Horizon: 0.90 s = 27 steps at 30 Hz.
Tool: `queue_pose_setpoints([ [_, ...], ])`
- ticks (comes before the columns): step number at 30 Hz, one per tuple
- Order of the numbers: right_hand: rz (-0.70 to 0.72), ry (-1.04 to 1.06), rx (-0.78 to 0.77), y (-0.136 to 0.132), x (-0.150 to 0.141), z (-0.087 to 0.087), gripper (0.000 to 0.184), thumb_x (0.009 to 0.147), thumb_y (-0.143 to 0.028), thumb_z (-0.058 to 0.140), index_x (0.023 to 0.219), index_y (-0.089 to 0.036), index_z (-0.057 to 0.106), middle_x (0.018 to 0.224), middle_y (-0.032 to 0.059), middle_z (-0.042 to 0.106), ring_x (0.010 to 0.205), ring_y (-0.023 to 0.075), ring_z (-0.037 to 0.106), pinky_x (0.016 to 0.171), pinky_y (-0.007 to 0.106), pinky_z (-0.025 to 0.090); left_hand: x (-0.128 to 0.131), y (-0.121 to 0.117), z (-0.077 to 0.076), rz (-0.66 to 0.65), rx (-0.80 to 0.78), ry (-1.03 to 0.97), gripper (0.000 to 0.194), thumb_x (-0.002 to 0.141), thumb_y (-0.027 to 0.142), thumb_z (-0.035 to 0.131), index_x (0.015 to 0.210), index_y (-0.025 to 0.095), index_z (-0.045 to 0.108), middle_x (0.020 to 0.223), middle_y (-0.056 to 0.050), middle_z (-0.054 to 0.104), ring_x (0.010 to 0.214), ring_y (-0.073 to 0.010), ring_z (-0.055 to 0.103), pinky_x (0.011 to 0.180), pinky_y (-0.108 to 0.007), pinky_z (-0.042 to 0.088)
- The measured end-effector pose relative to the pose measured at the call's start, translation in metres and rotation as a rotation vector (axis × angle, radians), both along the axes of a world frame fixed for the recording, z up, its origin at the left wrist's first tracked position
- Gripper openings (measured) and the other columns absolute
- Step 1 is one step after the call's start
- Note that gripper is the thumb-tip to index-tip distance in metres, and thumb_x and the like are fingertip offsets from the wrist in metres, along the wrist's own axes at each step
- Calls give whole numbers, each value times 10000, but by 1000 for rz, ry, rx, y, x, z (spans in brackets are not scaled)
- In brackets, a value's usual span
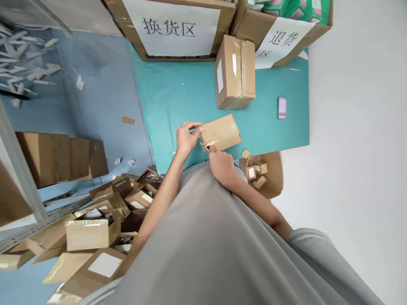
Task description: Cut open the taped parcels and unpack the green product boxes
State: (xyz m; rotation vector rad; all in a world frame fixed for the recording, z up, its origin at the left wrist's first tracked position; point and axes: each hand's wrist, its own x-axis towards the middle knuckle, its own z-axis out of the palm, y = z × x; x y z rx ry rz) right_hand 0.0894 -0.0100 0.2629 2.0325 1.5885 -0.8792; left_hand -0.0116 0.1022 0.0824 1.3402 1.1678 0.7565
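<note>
Just both hands on small taped box (220, 133), left grip (187, 137) pinching its end, right grip (221, 163) closed on near edge

The small box (221, 133) between the bare left hand (186, 137) and right hand (221, 163) was brown cardboard, wrapped in glossy clear tape that caught the light. The taller box (235, 72) behind it was matt cardboard with shiny tape strips and a white paper label. The bench (178, 97) had a smooth teal covering with a faint sheen. The big cartons (173, 27) carried plain white paper signs. The person's shirt (206, 245) was soft, matt grey cloth.
</note>
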Motion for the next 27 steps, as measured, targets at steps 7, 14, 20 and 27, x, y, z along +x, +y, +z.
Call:
queue_pose_setpoints([
  [7,27,79,-37,-21,33,17,641,1155,-136,437,1793,-169,379,1254,223,827,1105,324,838,934,404,629,4,4,-1,73,26,87,299,937,348,792,1187,186,814,1207,-99,813,1144,-280,781,1059,-435,659],
  [14,-259,-18,273,-44,125,3,624,1241,-365,305,1835,-176,291,1381,192,810,1171,325,806,972,387,595,35,-15,39,26,306,312,286,1066,391,652,1255,232,796,1390,-122,770,1403,-331,678,1297,-568,501],
  [20,-287,19,370,-41,175,-25,611,1221,-334,310,1784,-115,399,1470,222,765,1248,344,784,1012,407,603,97,-32,54,-276,497,406,336,1152,448,522,1323,294,767,1609,-85,665,1679,-354,440,1424,-690,256],
  [27,-212,168,383,-26,176,-44,623,1191,-279,291,1784,-127,404,1631,211,661,1336,336,742,1103,445,596,106,-32,39,-373,523,467,373,1168,436,465,1374,289,739,1657,-98,642,1713,-343,401,1438,-695,224],
])
